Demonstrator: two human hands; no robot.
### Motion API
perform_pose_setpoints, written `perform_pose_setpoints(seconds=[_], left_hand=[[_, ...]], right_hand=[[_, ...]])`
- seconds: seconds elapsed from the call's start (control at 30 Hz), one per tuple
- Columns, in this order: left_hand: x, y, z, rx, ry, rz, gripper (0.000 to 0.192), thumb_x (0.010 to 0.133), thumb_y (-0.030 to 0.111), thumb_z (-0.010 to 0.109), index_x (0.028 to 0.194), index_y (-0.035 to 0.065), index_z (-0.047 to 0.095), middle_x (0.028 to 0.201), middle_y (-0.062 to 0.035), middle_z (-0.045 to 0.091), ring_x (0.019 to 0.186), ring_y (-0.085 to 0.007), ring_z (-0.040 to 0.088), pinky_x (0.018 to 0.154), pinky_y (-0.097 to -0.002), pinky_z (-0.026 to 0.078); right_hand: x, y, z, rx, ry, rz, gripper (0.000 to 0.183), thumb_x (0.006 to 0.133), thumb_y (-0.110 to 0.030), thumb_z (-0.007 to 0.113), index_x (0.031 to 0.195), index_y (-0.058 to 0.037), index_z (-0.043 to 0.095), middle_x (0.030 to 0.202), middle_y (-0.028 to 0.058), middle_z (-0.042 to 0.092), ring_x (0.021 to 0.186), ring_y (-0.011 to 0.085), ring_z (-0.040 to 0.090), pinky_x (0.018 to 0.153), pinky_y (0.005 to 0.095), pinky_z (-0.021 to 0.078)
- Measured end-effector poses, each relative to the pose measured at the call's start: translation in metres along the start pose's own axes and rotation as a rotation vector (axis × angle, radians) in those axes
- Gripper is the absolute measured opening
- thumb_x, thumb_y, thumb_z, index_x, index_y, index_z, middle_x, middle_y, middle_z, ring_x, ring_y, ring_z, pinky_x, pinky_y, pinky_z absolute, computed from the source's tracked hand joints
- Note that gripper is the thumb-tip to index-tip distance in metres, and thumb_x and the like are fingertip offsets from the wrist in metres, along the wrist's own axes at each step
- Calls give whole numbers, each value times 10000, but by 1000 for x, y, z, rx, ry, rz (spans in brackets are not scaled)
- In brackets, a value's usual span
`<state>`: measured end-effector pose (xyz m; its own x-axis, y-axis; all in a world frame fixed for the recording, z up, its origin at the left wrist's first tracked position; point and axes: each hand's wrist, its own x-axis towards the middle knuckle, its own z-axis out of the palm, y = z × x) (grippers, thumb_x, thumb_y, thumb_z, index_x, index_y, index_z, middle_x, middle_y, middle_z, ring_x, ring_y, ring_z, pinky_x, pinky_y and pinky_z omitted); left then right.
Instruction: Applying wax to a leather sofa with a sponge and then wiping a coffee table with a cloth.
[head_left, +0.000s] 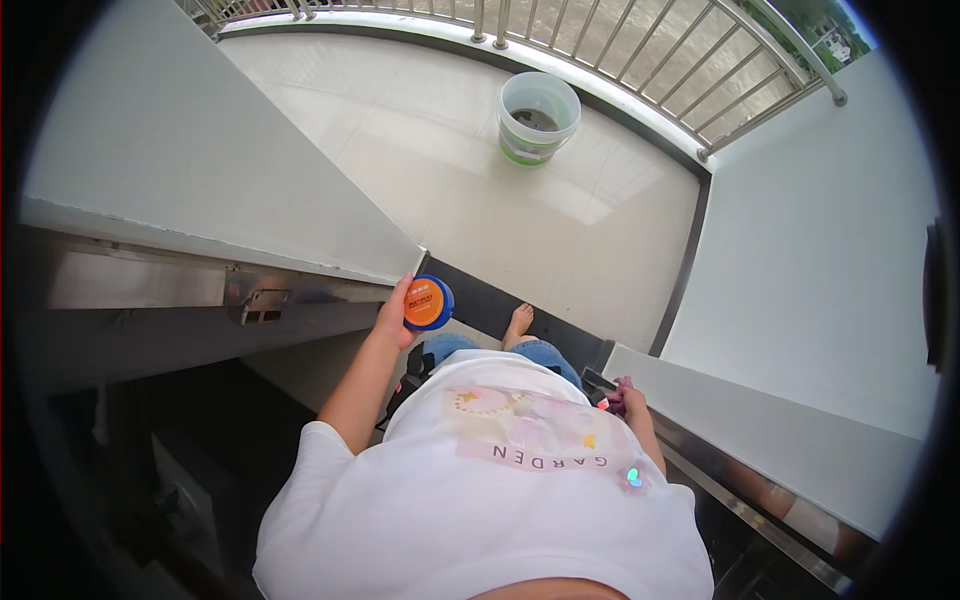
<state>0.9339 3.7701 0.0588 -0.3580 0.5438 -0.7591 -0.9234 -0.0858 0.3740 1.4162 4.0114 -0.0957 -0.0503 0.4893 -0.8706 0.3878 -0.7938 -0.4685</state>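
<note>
My left hand (394, 316) grips a round blue tub (427, 302) with an orange printed lid, held beside the edge of the doorway wall. At my other side, my right hand (632, 403) holds a bunched purple-pink cloth (619, 394) close to my hip. Ahead on the tiled floor stands a translucent plastic bucket (538, 120) with a green band near its base and dark liquid or material inside; which of these it is, I cannot tell.
A dark threshold strip (480, 298) crosses the doorway by my bare foot (520, 321). White walls (810, 262) flank the balcony. Beyond the bucket, a metal railing (622, 45) runs along a raised white ledge, with brown water below. Metal door tracks (150, 279) lie at both sides.
</note>
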Motion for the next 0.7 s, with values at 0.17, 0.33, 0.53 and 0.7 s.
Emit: perform_pose_setpoints(seconds=[0.17,0.33,0.53,0.7], left_hand=[[32,15,42,-36,174,87,406,859,438,541,1103,113,527,1084,-80,591,987,-218,582,838,-418,480],[95,25,54,-214,189,124,376,864,411,546,1075,100,539,1061,-81,598,970,-221,589,829,-404,485],[216,73,114,-350,245,66,311,871,365,554,995,80,568,976,-77,619,911,-206,609,811,-372,497],[245,117,125,-241,286,114,274,893,321,531,997,68,546,978,-75,619,905,-195,609,799,-364,502]], right_hand=[[42,-245,100,-365,-184,-212,423,739,-32,356,1142,-28,485,759,156,635,634,273,639,588,362,546],[100,-427,229,-400,-362,-537,586,702,10,330,1281,-16,415,1041,107,564,863,212,610,763,314,507],[183,-584,356,-272,-492,-571,663,654,57,332,1310,-21,384,1149,124,526,1012,201,551,848,327,472],[237,-600,466,-205,-637,-362,709,644,87,341,1340,-47,340,1237,112,468,1081,217,497,920,328,416]])
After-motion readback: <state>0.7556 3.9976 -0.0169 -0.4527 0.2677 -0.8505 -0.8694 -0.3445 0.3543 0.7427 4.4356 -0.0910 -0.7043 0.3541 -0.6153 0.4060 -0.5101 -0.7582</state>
